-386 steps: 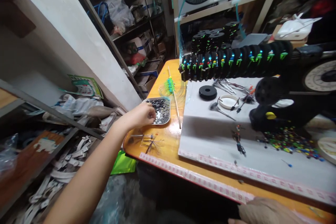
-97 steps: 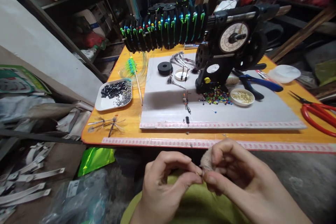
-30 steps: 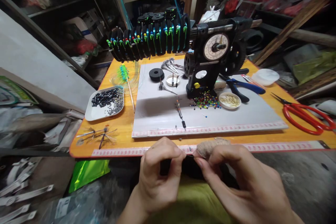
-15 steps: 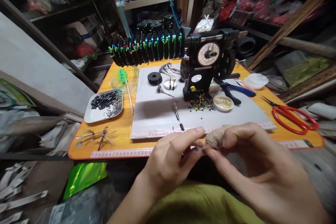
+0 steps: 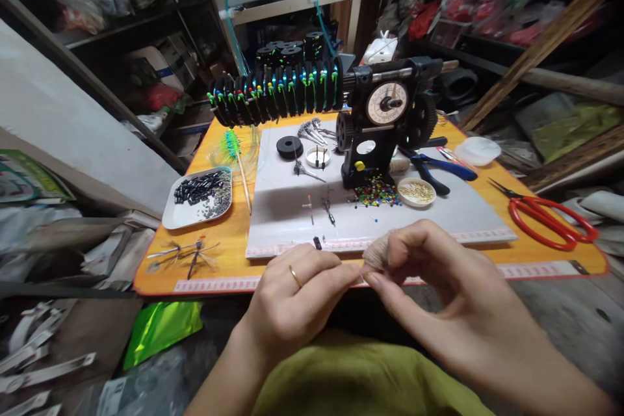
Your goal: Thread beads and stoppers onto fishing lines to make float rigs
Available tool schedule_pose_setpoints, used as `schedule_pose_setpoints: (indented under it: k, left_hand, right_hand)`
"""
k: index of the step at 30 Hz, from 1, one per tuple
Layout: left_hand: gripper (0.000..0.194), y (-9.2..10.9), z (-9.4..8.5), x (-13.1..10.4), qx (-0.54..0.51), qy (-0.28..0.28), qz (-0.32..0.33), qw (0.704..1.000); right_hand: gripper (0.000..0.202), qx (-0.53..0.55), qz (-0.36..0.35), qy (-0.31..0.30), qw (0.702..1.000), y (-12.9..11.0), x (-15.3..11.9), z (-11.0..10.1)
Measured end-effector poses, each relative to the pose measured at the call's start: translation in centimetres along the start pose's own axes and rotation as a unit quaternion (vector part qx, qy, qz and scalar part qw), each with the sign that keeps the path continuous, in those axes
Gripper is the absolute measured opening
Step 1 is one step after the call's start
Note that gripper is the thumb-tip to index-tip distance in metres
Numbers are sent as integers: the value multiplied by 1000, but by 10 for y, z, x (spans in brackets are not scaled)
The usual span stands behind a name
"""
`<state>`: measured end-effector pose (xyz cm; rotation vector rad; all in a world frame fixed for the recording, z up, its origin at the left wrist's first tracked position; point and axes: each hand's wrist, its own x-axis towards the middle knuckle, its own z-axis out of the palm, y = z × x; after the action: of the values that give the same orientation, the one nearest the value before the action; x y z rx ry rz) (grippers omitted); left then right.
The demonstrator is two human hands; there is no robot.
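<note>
My left hand, with a ring on one finger, is closed in a pinch at the table's front edge; what it pinches is too small to name. Fingertip to fingertip with it, my right hand is also closed, thumb against an index finger that has a beige wrap beside it. Something thin shows faintly between the fingertips. Just beyond, a small black piece, a thin float-like piece and a metal piece lie on the white board. Colourful beads are heaped by the black machine's base.
A black machine with a dial carries a row of black spools. A tray of black pieces stands left. Right are a gold-bead dish, blue pliers and red scissors. Wire bundles lie front left.
Both hands have shifted left. My left hand has turned, so its ring now shows and its fingers are more closed. The float-like piece is now visible on the board.
</note>
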<state>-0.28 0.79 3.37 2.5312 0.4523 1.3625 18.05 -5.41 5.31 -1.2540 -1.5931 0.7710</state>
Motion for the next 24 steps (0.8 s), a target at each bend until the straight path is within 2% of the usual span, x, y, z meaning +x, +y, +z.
schedule_pose_setpoints:
  k: [4, 6, 7, 8, 10, 12, 14, 16, 19, 24]
  left_hand:
    - [18, 6, -1, -3, -62, 36, -74, 995]
    - [18, 9, -2, -3, -97, 62, -117, 986]
    - [18, 11, -2, -3, -108, 73, -132, 983]
    - [18, 12, -3, -4, -116, 81, -143, 979]
    - [19, 12, -5, -4, -121, 89, -158, 976]
    - [19, 11, -7, -5, -119, 88, -167, 975]
    - [19, 9, -9, -7, -114, 82, -172, 975]
    - [19, 8, -10, -8, -111, 77, -179, 975]
    - [19, 7, -10, -9, -114, 76, -192, 972]
    - [15, 5, -9, -10, -127, 64, -236, 961]
  right_hand:
    - [17, 155, 56, 38, 986, 0, 1, 10]
    - [20, 217, 55, 75, 972, 1, 3, 15]
    - [22, 213, 36, 93, 972, 2, 3, 17]
    - [24, 178, 3, 105, 978, 3, 3, 17]
    - [33, 40, -95, 101, 990, 6, 3, 15]
    - [40, -114, -180, 58, 975, 7, 3, 10]
    - [36, -201, -211, 16, 956, 7, 3, 5]
    - [28, -229, -220, 17, 948, 5, 3, 1]
    - [26, -244, -242, 53, 938, 1, 5, 0]
    - [24, -217, -230, 54, 947, 2, 7, -1]
